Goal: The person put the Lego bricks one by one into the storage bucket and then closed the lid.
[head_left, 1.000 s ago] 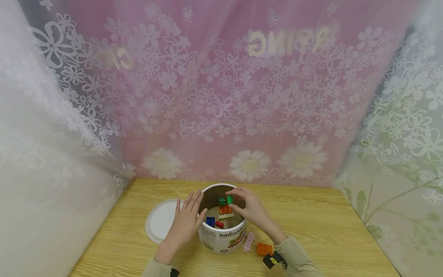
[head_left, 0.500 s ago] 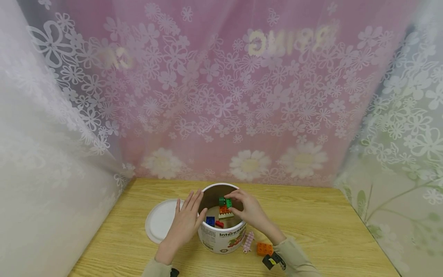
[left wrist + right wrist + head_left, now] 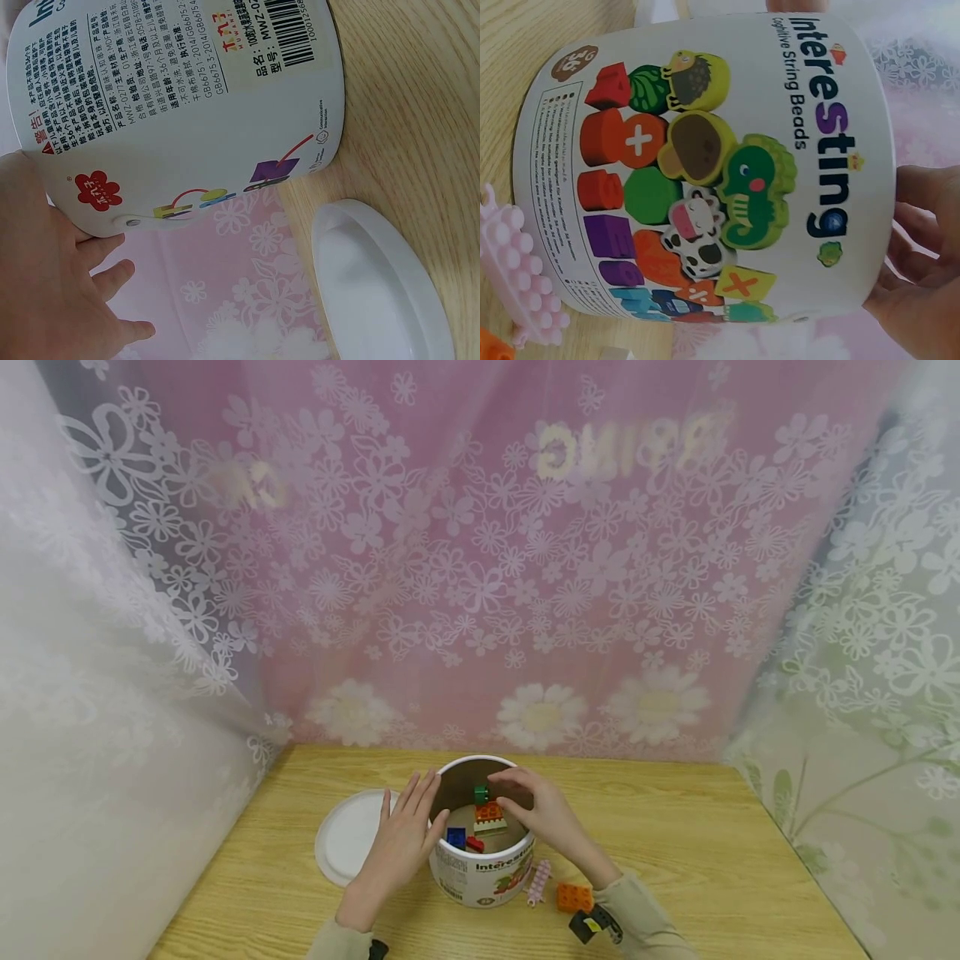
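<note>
- Wood-grain table (image 3: 675, 835), pink floral curtain (image 3: 450, 568) behind it, paler drapes at both sides.
- White printed bucket (image 3: 465, 881) stands upright mid-table, mouth up. Lid (image 3: 348, 835) is off, lying on the left, partly behind the left hand (image 3: 401, 837).
- Left hand: fingers straight and spread at the bucket's rim, no grip.
- Right hand (image 3: 542, 810): over the opposite rim, thumb and fingers bent but apart; nothing visible between them.
- In the bucket: green block (image 3: 481, 794), orange brick (image 3: 489, 811), cream piece (image 3: 491, 828), blue brick (image 3: 456, 837), red piece (image 3: 475, 843). Can't tell which are stacked.
- Outside: pink studded brick (image 3: 539, 882) just beside the bucket, second orange brick (image 3: 574, 897) near the right sleeve (image 3: 645, 922).
- Status, my read: partway. Lid off, several pieces inside, two out on the table. The hands hide part of the interior, so no firm count.
</note>
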`<move>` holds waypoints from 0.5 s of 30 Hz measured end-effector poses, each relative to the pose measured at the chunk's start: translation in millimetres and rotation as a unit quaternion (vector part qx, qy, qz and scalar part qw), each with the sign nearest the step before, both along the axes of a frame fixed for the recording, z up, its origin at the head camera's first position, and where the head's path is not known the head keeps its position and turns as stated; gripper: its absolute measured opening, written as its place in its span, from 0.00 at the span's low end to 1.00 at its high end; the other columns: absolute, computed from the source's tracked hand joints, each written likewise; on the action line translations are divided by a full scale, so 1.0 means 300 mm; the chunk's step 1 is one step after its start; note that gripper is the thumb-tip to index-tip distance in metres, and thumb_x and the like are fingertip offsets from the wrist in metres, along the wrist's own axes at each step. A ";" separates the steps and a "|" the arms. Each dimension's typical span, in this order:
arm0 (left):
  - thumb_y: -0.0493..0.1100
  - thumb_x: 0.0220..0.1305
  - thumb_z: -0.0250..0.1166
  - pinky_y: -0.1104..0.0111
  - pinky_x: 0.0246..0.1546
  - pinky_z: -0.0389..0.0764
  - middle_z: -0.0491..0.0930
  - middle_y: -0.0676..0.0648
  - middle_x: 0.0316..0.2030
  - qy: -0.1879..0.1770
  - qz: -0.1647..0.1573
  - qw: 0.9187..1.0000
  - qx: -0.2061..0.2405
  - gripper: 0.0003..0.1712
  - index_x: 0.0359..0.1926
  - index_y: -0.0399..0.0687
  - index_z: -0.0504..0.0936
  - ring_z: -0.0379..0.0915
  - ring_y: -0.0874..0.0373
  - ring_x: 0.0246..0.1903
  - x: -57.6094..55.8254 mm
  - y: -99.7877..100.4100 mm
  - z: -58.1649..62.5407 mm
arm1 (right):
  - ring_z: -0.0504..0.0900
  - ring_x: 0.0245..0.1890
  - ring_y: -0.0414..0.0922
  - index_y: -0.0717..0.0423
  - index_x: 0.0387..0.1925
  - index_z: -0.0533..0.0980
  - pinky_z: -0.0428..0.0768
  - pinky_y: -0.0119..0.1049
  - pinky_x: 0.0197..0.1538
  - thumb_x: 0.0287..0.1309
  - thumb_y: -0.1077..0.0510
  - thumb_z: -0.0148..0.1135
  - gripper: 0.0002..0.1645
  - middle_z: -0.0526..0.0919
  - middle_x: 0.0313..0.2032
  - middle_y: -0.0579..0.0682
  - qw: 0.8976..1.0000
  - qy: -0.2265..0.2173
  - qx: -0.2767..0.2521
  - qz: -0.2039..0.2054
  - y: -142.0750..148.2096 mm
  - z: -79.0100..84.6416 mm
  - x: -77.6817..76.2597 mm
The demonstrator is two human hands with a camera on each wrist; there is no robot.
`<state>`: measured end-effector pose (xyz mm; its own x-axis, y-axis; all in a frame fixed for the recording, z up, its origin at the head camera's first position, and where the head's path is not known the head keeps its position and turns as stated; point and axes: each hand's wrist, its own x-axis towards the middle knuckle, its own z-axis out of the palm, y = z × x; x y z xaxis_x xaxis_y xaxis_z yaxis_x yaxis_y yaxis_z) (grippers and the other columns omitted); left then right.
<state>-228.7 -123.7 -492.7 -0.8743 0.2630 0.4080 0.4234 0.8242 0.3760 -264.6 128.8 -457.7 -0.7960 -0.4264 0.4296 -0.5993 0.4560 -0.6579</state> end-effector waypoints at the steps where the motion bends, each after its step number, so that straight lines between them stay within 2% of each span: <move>1: 0.61 0.80 0.46 0.33 0.71 0.45 0.60 0.42 0.76 0.002 0.000 1.000 -0.001 0.37 0.77 0.42 0.62 0.51 0.43 0.76 0.000 0.000 0.000 | 0.84 0.54 0.52 0.52 0.57 0.81 0.83 0.49 0.55 0.64 0.63 0.67 0.20 0.84 0.54 0.50 1.000 0.001 -0.007 -0.002 0.003 0.002 0.000; 5: 0.60 0.80 0.47 0.34 0.72 0.43 0.59 0.43 0.77 -0.011 0.002 1.000 -0.001 0.37 0.78 0.43 0.61 0.50 0.43 0.77 -0.002 0.001 0.006 | 0.84 0.53 0.52 0.55 0.58 0.81 0.82 0.53 0.54 0.64 0.63 0.67 0.20 0.85 0.54 0.52 0.999 0.010 -0.035 -0.015 0.016 0.011 -0.004; 9: 0.59 0.79 0.49 0.35 0.73 0.43 0.58 0.44 0.77 -0.020 0.003 1.000 -0.004 0.37 0.78 0.44 0.60 0.49 0.44 0.77 -0.004 0.002 0.009 | 0.83 0.52 0.57 0.59 0.58 0.80 0.81 0.56 0.54 0.64 0.64 0.67 0.20 0.85 0.54 0.56 0.998 0.019 -0.064 -0.019 0.033 0.014 -0.011; 15: 0.59 0.79 0.49 0.35 0.73 0.42 0.57 0.44 0.77 -0.022 0.003 1.000 -0.005 0.37 0.78 0.44 0.60 0.48 0.44 0.77 -0.004 0.002 0.007 | 0.82 0.52 0.60 0.59 0.58 0.80 0.80 0.59 0.54 0.65 0.63 0.66 0.19 0.84 0.53 0.57 0.994 0.022 -0.101 -0.030 0.064 0.013 -0.018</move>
<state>-229.9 -123.2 -490.7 -0.8929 0.2618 0.3663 0.4017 0.8305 0.3858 -270.0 147.9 -453.7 -0.7956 -0.2806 0.5370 -0.6058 0.3519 -0.7136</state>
